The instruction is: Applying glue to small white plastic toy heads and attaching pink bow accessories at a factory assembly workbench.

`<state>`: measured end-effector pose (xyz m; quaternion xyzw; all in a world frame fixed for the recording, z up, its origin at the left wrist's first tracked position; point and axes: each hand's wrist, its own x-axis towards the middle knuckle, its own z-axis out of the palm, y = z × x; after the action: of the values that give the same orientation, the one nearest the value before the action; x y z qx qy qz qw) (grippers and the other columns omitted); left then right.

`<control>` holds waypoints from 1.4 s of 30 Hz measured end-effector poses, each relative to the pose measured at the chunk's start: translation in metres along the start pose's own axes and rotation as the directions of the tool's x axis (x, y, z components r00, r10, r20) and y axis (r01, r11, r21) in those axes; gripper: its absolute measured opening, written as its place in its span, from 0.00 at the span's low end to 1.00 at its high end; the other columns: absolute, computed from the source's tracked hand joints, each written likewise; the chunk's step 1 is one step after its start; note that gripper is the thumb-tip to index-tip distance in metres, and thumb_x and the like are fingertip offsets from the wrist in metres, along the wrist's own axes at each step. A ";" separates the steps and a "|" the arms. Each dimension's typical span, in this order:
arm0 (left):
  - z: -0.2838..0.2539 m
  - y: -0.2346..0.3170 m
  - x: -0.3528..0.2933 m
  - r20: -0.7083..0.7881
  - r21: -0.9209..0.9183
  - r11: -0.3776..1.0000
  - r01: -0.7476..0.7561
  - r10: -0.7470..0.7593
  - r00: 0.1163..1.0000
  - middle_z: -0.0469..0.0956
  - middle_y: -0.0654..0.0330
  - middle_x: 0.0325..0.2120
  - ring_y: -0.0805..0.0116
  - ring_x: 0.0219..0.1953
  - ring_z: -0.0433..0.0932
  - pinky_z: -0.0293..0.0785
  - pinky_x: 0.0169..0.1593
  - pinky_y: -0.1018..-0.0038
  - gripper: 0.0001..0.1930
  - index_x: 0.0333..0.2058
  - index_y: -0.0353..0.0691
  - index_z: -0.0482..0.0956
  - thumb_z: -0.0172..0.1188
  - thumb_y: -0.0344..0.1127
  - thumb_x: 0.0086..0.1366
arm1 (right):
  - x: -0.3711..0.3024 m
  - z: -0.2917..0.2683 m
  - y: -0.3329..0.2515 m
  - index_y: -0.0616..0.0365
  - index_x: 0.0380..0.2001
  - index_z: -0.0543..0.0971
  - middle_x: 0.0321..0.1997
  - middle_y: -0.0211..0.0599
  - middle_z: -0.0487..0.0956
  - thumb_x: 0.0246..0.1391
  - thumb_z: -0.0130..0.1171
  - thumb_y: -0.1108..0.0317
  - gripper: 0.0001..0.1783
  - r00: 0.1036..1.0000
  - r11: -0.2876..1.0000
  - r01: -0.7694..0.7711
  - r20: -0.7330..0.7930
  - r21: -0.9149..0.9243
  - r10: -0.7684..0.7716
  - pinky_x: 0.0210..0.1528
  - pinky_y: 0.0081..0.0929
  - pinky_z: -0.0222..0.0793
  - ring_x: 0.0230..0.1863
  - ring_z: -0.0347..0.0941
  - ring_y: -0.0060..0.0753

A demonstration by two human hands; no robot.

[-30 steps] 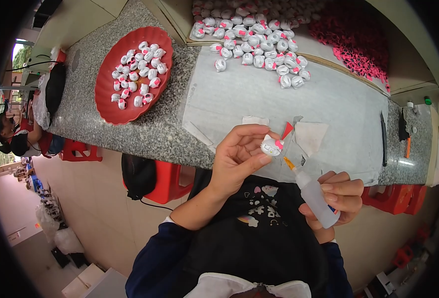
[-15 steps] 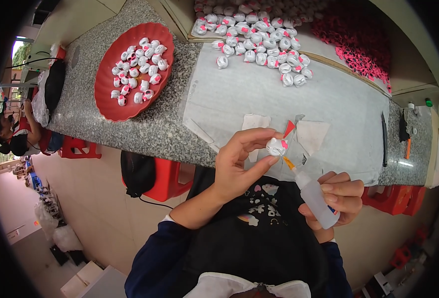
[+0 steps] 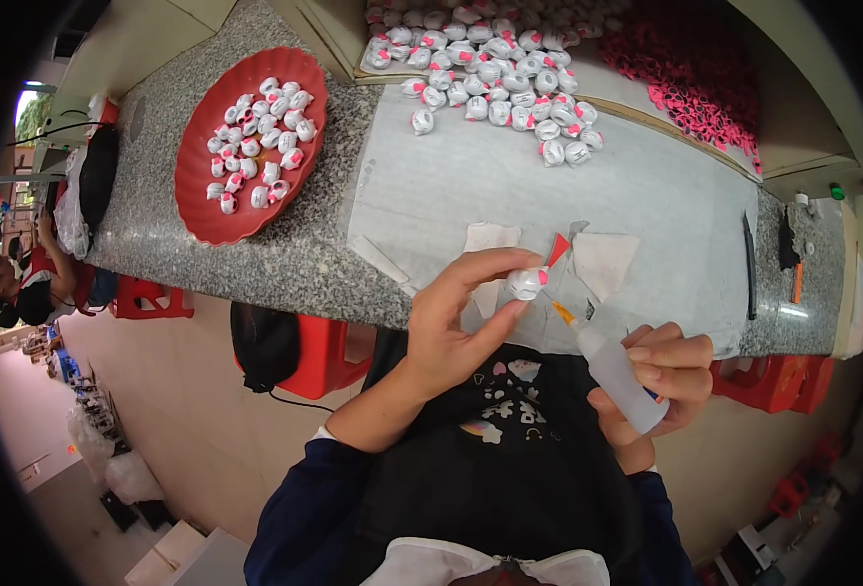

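Note:
Between the thumb and fingertips of my left hand (image 3: 456, 317) is a small white figurine head (image 3: 526, 284) with a pink bow. My right hand (image 3: 666, 376) grips a translucent squeeze bottle (image 3: 619, 379), tilted so that its narrow yellow nozzle (image 3: 563, 313) points up toward the figurine head. A small gap shows between nozzle tip and head. Beyond my hands, a red pointed piece (image 3: 558, 249) lies among white cloth scraps (image 3: 605, 264) on the white work sheet (image 3: 490, 186).
A red scalloped dish (image 3: 197, 200) with several figurine heads stands at the left. Many more heads (image 3: 500, 73) and a pile of pink pieces (image 3: 700, 112) lie at the back. A black pen-like tool (image 3: 750, 269) rests at the right. A person (image 3: 46, 264) sits far left.
The nozzle and the figurine head have drawn slightly apart. My left hand has shifted a little left with the head, which has turned somewhat. My right hand still holds the bottle.

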<state>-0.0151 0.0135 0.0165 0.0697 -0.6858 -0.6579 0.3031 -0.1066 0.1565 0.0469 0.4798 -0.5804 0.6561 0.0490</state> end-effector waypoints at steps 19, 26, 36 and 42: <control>-0.027 -0.001 0.002 -0.203 -0.357 0.927 0.112 -0.195 0.960 0.66 0.48 0.40 0.66 0.44 0.67 0.62 0.48 0.74 0.18 0.40 0.30 0.62 0.51 0.16 0.48 | 0.109 -0.057 0.168 0.59 0.30 0.72 0.31 0.39 0.68 0.36 0.53 0.76 0.12 0.926 0.496 -0.053 0.143 -0.866 0.349 0.33 0.29 0.63 0.33 0.67 0.41; -0.022 -0.004 0.006 -0.177 -0.466 0.866 0.180 -0.291 0.940 0.67 0.48 0.39 0.67 0.41 0.68 0.63 0.46 0.75 0.18 0.40 0.31 0.63 0.50 0.17 0.48 | 0.095 -0.064 0.167 0.61 0.26 0.72 0.31 0.37 0.70 0.34 0.56 0.77 0.09 0.941 0.599 0.120 0.282 -0.792 0.184 0.33 0.25 0.63 0.31 0.68 0.36; -0.008 -0.006 0.002 -0.103 -0.400 0.903 0.155 -0.213 0.972 0.68 0.52 0.39 0.70 0.41 0.69 0.66 0.44 0.77 0.17 0.41 0.30 0.63 0.51 0.18 0.50 | 0.028 0.003 0.039 0.63 0.21 0.67 0.24 0.42 0.69 0.38 0.51 0.81 0.06 0.805 0.781 -0.572 -0.013 0.251 0.594 0.18 0.15 0.58 0.19 0.62 0.21; 0.000 -0.005 -0.001 -0.131 -0.137 0.988 0.077 -0.095 0.987 0.68 0.51 0.39 0.66 0.42 0.68 0.66 0.44 0.75 0.16 0.39 0.30 0.65 0.51 0.18 0.49 | 0.013 0.027 0.022 0.61 0.20 0.66 0.23 0.39 0.66 0.36 0.52 0.80 0.06 0.642 0.456 -0.701 0.209 0.548 0.737 0.15 0.15 0.56 0.18 0.60 0.22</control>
<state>-0.0158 0.0133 0.0115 0.1239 -0.6149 -0.7078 0.3247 -0.1122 0.1213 0.0365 0.1601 -0.4948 0.7722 -0.3650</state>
